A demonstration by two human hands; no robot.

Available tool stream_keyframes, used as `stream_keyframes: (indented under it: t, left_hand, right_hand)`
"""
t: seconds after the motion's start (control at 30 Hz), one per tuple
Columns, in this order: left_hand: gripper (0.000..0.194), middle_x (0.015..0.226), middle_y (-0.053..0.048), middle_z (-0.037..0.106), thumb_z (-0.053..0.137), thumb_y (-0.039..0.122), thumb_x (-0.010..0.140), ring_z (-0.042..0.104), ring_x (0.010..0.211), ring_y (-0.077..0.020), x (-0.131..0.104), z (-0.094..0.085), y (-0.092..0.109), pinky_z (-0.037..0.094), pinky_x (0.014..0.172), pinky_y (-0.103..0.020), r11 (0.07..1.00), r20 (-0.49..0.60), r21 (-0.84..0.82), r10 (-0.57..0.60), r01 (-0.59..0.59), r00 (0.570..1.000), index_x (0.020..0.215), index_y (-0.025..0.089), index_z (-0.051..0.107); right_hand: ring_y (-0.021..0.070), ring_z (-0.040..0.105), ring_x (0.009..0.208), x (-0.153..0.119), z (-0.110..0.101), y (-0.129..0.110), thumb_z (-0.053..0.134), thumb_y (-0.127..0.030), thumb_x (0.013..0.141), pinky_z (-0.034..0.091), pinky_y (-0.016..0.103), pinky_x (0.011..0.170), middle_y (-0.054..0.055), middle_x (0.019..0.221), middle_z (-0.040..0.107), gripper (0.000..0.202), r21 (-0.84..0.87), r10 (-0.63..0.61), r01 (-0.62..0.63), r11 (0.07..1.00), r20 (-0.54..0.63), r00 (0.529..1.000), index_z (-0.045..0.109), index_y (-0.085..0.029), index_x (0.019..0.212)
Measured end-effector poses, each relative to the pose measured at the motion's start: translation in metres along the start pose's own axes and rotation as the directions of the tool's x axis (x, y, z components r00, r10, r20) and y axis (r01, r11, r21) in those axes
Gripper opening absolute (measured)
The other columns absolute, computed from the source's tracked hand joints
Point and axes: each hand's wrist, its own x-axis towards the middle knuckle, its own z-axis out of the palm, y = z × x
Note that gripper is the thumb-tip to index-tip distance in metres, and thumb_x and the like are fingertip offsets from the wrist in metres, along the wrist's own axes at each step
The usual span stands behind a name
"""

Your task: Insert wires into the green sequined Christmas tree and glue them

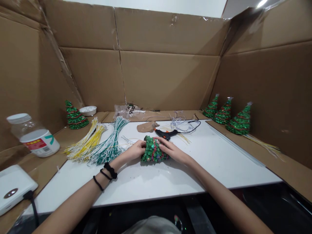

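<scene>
A small green Christmas tree [154,152] with red trim and glittering beads is held between my two hands, low over the white board [117,191]. My left hand [136,149] grips its left side with the fingers closed. On the right, my right hand [172,151] has its fingers wrapped against the tree's other side. Just behind it lies a black hot glue gun [168,133] with an orange tip, near a torn scrap of brown cardboard [143,127]. Left of my hands are a bundle of green and white wires [109,146] and a bundle of yellow ones [85,146].
Several finished-looking trees [240,120] stand along the right cardboard strip; another tree [74,115] is at back left beside a white bowl [88,110]. A plastic jar [36,139] and a white device [16,188] sit at left. Tall cardboard walls [168,78] enclose the board.
</scene>
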Motion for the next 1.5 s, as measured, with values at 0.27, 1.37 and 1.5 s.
stream_keyframes:
  t: [0.27,1.37,1.5]
  left_hand:
    - [0.015,0.073,-0.005,0.068,0.058,0.017,0.062,0.058,0.065,-0.0162,-0.0002,-0.0006,-0.0007,0.047,0.062,-0.026,0.999,0.002,0.039,-0.005,0.005,1.000,0.070,0.011,0.068]
    - [0.012,0.066,-0.001,0.065,0.055,0.017,0.061,0.053,0.062,-0.0142,0.0002,-0.0026,0.0021,0.043,0.062,-0.024,0.986,-0.014,0.159,0.052,-0.049,0.999,0.066,0.012,0.064]
    - [0.014,0.065,-0.001,0.064,0.053,0.018,0.062,0.053,0.062,-0.0144,0.0002,-0.0024,0.0030,0.043,0.062,-0.025,0.985,0.003,0.163,0.047,-0.047,0.999,0.066,0.012,0.065]
  right_hand:
    - [0.0219,0.040,0.125,-0.0008,-0.0015,0.0031,0.038,-0.040,0.092,0.029,0.040,0.105,0.005,0.139,0.042,0.045,-0.023,0.004,-0.004,1.000,0.009,1.000,0.037,-0.025,0.135]
    - [0.0236,0.054,0.107,0.0009,0.0019,0.0008,0.042,-0.041,0.091,0.039,0.036,0.094,0.006,0.126,0.055,0.044,-0.224,-0.017,0.002,0.975,-0.064,0.998,0.043,-0.024,0.131]
    - [0.0243,0.050,0.115,0.0005,0.0029,0.0009,0.037,-0.042,0.093,0.036,0.038,0.098,0.008,0.132,0.051,0.046,-0.251,-0.031,0.016,0.968,-0.057,0.998,0.040,-0.023,0.134]
